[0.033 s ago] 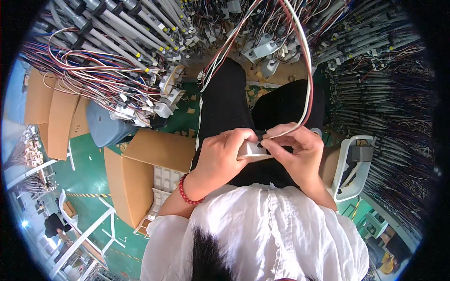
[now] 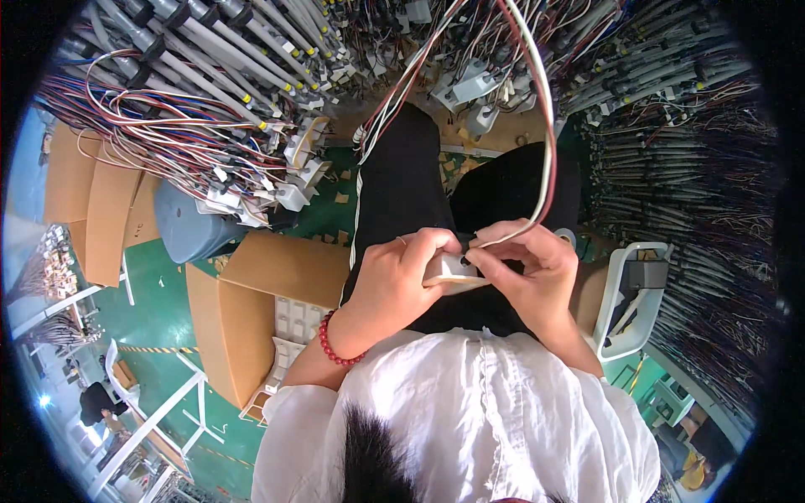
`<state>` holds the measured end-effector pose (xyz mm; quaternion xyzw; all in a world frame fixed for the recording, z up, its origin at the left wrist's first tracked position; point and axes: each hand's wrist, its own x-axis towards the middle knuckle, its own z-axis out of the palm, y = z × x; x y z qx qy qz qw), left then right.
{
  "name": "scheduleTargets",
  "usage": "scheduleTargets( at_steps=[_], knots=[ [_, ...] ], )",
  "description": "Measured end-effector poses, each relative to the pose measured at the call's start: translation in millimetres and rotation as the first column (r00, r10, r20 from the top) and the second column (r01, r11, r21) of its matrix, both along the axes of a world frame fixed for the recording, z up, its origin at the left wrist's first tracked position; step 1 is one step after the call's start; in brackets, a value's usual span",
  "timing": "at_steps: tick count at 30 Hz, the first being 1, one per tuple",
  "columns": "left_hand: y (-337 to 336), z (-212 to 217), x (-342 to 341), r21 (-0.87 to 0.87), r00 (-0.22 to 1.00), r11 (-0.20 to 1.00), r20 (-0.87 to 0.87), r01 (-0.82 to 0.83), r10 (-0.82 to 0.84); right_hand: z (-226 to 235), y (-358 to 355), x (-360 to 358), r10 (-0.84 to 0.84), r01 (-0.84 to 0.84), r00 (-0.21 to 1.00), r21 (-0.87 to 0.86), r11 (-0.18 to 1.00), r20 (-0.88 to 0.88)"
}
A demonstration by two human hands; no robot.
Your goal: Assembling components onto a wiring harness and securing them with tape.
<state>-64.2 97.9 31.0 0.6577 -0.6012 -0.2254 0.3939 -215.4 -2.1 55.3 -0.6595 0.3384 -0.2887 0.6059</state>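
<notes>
Both hands just above the lap, fingertips nearly meeting. With the left hand [image 2: 390,281], gripping one white housing [image 2: 447,267], fingers closed snugly about it. With the right hand [image 2: 545,281], pinching thumb and forefinger together on one loop of red and white wires [image 2: 550,159], other fingers bent.

Counted elsewhere: one red bead bracelet [image 2: 324,339] on the left wrist; two legs in black trousers [image 2: 398,180]; one open carton [image 2: 222,335] at the left, with rows of white pieces [image 2: 298,318] inside; one white bin [image 2: 627,348] at the right, with a dark block [image 2: 647,274] in it; one blue-grey tub or stool [image 2: 189,222] behind the carton. Grey cables [image 2: 210,50] all around, far too many to count.

Lying between the two hands, mostly within the left: the housing, with one dark round hole facing up, right beside the right fingertips. Touching the right thumb or just short of it; cannot tell which.

Hidden: the housing's left end and underside, behind the left hand; the wire ends, within the right pinch. Cut off: the top of the wire loop, at the upper edge. Hard to make out: the number of white pieces, partly covered by carton wall and forearm.
</notes>
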Motion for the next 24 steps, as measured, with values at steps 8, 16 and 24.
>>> scheduleTargets(
  at_steps=[8, 16, 24],
  knots=[
    [0, 0, -5, 0.104, 0.951, 0.995, -0.308, 0.009, 0.024, 1, -8, -7, 0.188, -0.200, 0.979, -0.179, 0.963, -0.085],
    [-3, -7, -12, -0.057, 0.999, 0.998, -0.029, -0.029, 0.027, -4, -1, -5, -0.001, 0.007, 0.997, 0.077, 0.997, -0.073],
    [1, 2, -12, 0.173, 0.893, 0.984, -0.448, 0.033, 0.049, -15, -5, -15, 0.084, -0.101, 0.994, 0.282, 0.954, 0.070]
  ],
)
